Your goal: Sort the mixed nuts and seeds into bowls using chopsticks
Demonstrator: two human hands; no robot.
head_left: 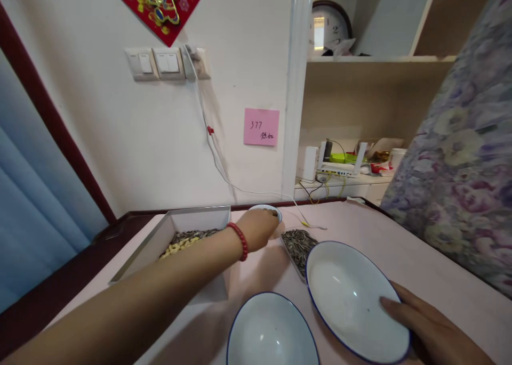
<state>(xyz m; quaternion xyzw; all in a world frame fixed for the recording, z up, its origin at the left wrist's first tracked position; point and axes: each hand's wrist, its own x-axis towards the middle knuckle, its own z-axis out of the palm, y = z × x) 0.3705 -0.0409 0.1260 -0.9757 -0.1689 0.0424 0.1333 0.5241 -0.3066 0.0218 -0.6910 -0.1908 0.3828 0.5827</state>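
Observation:
My left hand (258,227), with a red bead bracelet on the wrist, reaches across the pink table to a small white bowl (267,209) at the far side; its fingers curl over the bowl's rim. My right hand (430,330) grips the near right edge of a white blue-rimmed bowl (352,295), thumb lying inside the rim, and the bowl is tilted up. A second white blue-rimmed bowl (270,333) sits empty at the front. A small tray of striped sunflower seeds (298,243) lies between the hands.
A grey box (188,224) at the left holds sunflower seeds and pale kernels. A white cable (224,173) runs from the wall socket onto the table. A floral cloth (464,157) rises at the right. Shelves with a clock and router stand behind.

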